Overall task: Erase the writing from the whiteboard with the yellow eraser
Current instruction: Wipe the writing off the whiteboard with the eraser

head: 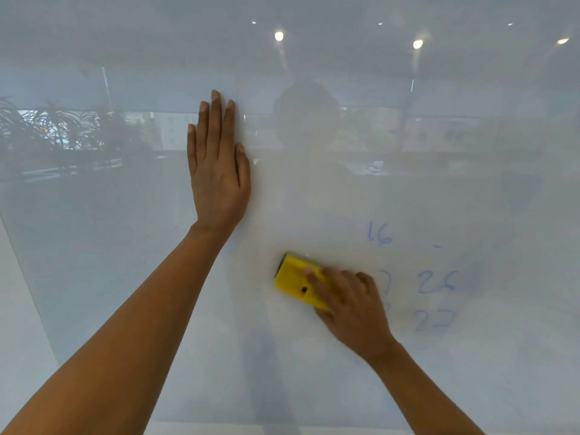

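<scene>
The yellow eraser (296, 282) sits under the right hand (351, 304), pressed against the whiteboard (125, 277), below and to the right of the left hand (218, 171). The fingers of the right hand wrap over its right half, holding it. It is a bright yellow block with a dark edge at its upper left and a small dark hole on its face. The left hand lies flat and open on the board, fingers pointing up. Faint blue numbers (434, 282) remain right of the right hand, some smeared and partly hidden behind it.
</scene>
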A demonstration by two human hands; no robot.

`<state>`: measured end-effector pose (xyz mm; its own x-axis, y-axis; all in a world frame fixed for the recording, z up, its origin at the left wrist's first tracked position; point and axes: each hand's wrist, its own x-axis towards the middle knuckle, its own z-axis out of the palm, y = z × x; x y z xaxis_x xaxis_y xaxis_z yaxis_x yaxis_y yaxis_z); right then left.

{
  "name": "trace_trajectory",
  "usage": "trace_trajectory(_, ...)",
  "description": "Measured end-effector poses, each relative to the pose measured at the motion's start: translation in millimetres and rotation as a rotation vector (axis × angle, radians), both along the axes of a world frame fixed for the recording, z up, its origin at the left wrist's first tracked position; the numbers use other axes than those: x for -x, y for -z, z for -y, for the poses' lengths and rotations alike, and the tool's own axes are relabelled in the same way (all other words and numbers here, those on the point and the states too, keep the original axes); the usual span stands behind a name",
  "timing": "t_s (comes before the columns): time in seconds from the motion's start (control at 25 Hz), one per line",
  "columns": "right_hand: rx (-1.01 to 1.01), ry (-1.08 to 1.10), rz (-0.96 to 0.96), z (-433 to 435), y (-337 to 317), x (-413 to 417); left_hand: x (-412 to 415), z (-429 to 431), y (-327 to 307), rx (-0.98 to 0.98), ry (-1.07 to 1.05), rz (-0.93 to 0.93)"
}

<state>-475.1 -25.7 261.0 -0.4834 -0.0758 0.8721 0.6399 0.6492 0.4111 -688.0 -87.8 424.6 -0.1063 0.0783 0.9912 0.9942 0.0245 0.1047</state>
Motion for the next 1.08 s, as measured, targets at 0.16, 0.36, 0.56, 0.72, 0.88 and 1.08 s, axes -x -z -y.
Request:
trace_trajectory(0.16,0.279,-0.019,-0.804,-15.5,-64.0,-9.6,-5.8,-0.7,-1.6,0.044,-0.002,-0.085)
trace_trajectory(0.36,0.127,-0.014,-0.390,3.3,-43.2,29.4,-23.6,-9.1,-4.7,0.054,0.021,-0.101)
trace_trajectory(0.56,0.081,-0.008,-0.250,-14.6,-26.2,-6.4,-34.3,-16.2,-7.0,0.041,0.045,-0.103)
trace_trajectory(0.72,0.293,0.049,-1.004,-32.5,-95.7,-31.9,-32.9,-16.9,-6.3,0.036,0.052,-0.108)
trace_trajectory(0.88,0.265,0.044,-0.981,-24.5,-113.9,-7.5,-35.4,-21.1,-5.1,0.013,0.030,-0.091)
trace_trajectory(1.08,0.005,0.040,-0.026,-2.3,-25.8,6.6,-32.3,-24.3,-3.6,-0.001,-0.013,-0.105)
